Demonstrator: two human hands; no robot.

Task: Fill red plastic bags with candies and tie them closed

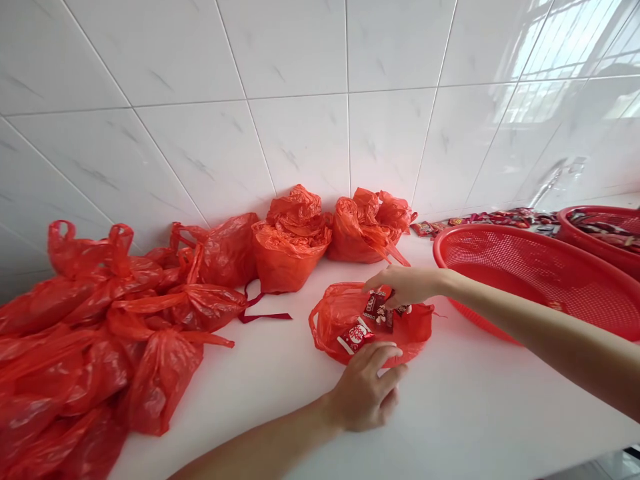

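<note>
A red plastic bag (327, 320) lies spread open on the white counter in front of me. Inside it are a red-and-white snack packet (356, 335) and a dark brown snack packet (377, 307) with white print. My right hand (407, 287) reaches into the bag from the right, its fingers bent down around another dark snack packet (403, 310), partly hidden by the hand. At the bag's near edge is my left hand (370, 385), its fingers loosely bent and apart, with nothing visible in them; the fingertips touch or nearly touch the rim.
Tied red bags (160, 373) are heaped on the left. Two fuller red bags (293, 243) stand against the tiled wall. On the right sits a red perforated basket (480, 247), with a second basket (575, 217) of packets behind it. Loose packets (500, 219) line the wall.
</note>
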